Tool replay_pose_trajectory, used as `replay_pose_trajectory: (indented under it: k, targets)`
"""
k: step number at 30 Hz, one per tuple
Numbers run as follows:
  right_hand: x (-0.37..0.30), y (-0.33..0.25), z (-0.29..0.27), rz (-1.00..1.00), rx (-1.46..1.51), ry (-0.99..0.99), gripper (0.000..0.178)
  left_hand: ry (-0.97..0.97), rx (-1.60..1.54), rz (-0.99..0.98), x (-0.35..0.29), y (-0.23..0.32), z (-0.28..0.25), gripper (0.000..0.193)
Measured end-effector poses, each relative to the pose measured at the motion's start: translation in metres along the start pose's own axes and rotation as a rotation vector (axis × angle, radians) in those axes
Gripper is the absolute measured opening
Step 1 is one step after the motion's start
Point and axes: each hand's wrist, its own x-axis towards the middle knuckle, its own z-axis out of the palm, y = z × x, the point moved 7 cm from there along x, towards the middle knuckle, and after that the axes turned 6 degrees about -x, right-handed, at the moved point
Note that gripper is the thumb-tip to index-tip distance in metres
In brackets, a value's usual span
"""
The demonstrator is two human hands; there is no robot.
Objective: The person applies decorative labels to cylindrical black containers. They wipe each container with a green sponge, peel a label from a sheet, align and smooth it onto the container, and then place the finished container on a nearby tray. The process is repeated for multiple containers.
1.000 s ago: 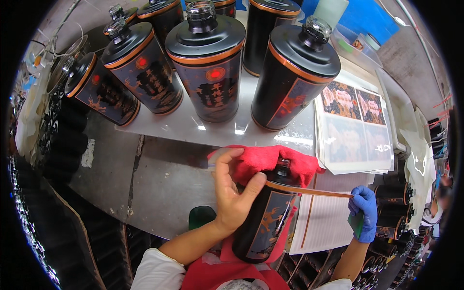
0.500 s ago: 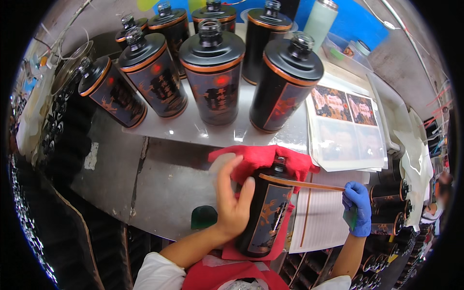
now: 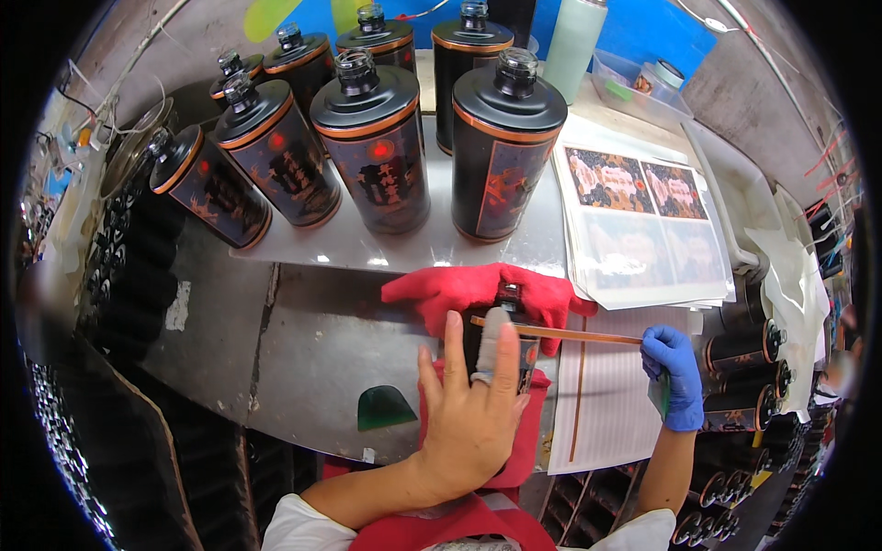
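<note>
Since the earlier frame, L hand (image 3: 470, 432) has swung from the side of the near bottle (image 3: 528, 360) to lie across its front; R hand (image 3: 672, 376) is abt where it was rel. to the red cloth (image 3: 446, 292), strip (image 3: 588, 336) still pulled out straight.

L hand: bare, back up, fingers spread & nearly straight, not closed on anything. Fingertips lie over upper part of bottle, w/ the index crossing the strip's end; can't tell how hard they press. One finger has a pale grey cover (image 3: 491, 342).

R hand: blue glove, fingers curled shut, pinching the strip's far end, off to R of the red cloth. A bit of dk green shows by its palm; can't tell if it's gripped too.

Near bottle: black, in front of the red cloth, neck against it, most of body hidden behind L hand. Strip is thin, copper-coloured, runs from bottle's upper end out past R edge of cloth.

R of cloth & a bit nearer the person: lined sheet (image 3: 611, 404) w/ another strip (image 3: 580, 404) on it. L of cloth's near end: dk green piece (image 3: 383, 410) on the metal table (image 3: 322, 344). Behind cloth: group of black bottles (image 3: 372, 170) w/ copper bands. Behind & R of cloth: printed sheets (image 3: 648, 262); farther back, pale green flask (image 3: 575, 50) & clear tub (image 3: 643, 96).
</note>
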Motion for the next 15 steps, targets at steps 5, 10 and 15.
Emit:
replay_pose_trajectory:
  k: [5,10,15]
  targets:
    - [0.001,-0.006,0.000,-0.025,-0.027,0.008,0.012,-0.291,0.198,0.059,0.001,0.016,0.024,0.076]
    - [0.006,-0.009,0.004,-0.027,-0.147,-0.002,0.012,-0.337,-0.141,-0.017,-0.034,0.000,0.014,0.120]
    - [0.006,-0.016,0.018,-0.033,-0.181,-0.032,0.012,-0.427,-0.532,-0.021,-0.046,-0.030,0.017,0.137]
